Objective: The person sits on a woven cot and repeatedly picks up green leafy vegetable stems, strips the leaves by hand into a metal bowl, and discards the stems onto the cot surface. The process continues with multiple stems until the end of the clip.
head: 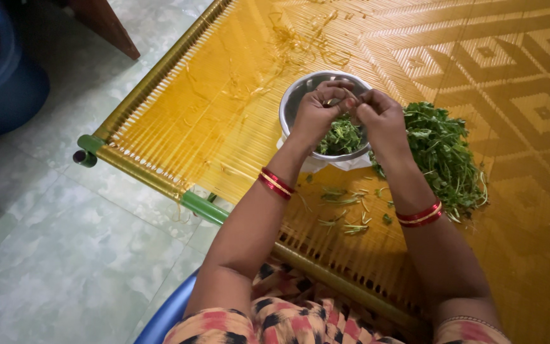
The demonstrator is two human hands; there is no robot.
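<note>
Both hands meet over a steel bowl [300, 95] of picked green leaves [340, 137]; the left hand [316, 113] and right hand [382, 114] pinch a thin sprig between fingertips. A leafy heap [444, 153] lies beside it on the yellow woven cot [224, 95], above a pale tiled floor [65, 242]

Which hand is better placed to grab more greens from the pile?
Probably the right hand: the pile of greens lies right beside it, while the left hand sits over the steel bowl.

Woven cot [224, 95] open left of steel bowl [297, 95]; greens pile [447, 153] blocks right side
</note>
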